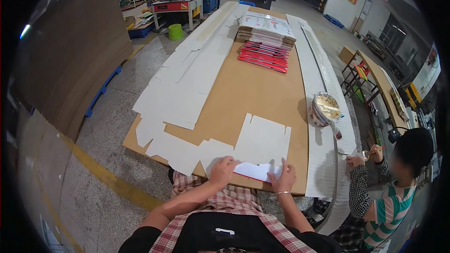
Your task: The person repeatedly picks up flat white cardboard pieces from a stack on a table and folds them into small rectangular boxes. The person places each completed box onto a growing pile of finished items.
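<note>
A white die-cut cardboard box blank lies spread on the brown board at the near side of the table. Along its near edge a folded strip shows bright white with a red line. At the left end of this strip, my left hand presses down with its fingers bent together on the cardboard. My right hand rests at the strip's right end, thumb and fingers spread, touching the cardboard. What lies under my left fingertips is hidden.
Stacked flat cartons with red ones below sit at the far end. A plastic-lined tub of pale paste stands on the right, with a brush near it. Long white cardboard strips line both sides. At right, a co-worker holds a small item.
</note>
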Tool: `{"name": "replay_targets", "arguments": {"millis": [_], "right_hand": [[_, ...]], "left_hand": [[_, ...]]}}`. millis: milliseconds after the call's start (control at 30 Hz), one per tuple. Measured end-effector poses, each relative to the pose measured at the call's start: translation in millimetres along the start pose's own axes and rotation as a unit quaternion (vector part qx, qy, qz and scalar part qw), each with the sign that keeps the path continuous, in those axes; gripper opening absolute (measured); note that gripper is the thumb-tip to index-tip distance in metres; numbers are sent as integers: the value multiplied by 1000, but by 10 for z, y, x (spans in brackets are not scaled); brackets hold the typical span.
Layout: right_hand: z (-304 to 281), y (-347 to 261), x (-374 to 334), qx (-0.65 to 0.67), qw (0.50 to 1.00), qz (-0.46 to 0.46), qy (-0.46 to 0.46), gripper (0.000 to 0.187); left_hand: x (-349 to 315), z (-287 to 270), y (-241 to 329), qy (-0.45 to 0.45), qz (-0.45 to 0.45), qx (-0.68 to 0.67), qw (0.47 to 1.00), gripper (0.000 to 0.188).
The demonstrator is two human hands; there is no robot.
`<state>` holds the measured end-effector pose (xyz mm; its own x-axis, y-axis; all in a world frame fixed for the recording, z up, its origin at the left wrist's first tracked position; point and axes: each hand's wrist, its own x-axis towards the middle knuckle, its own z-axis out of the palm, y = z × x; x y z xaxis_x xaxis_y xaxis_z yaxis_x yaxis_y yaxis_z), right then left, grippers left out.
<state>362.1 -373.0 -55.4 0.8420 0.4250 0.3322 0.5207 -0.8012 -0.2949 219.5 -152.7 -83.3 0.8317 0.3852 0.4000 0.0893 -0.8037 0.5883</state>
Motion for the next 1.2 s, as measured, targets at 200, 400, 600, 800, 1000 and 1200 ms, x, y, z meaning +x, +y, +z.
{"name": "replay_targets", "arguments": {"millis": [200, 400, 600, 800, 1000, 1200], "right_hand": [[297, -418, -87, 184, 922, -340, -36, 25], [278, -422, -107, 204, 912, -350, -68, 13], [223, -374, -123, 149, 923, -339, -105, 20], [-21, -486, -479, 187, 938, -216, -198, 22], [382, -549, -804, 641, 487, 457, -378, 44], [72, -798, -698, 555, 751, 302, -192, 29]], "left_hand": [[-172, -297, 139, -134, 260, 244, 924, 42], [380, -423, -581, -415, 64, 81, 904, 72], [40, -112, -131, -277, 57, 219, 934, 76], [-272, -210, 209, -230, 113, 320, 912, 69], [-457, 59, 401, -284, 92, 287, 910, 65], [-324, -224, 347, -252, 120, 142, 950, 79]]}}
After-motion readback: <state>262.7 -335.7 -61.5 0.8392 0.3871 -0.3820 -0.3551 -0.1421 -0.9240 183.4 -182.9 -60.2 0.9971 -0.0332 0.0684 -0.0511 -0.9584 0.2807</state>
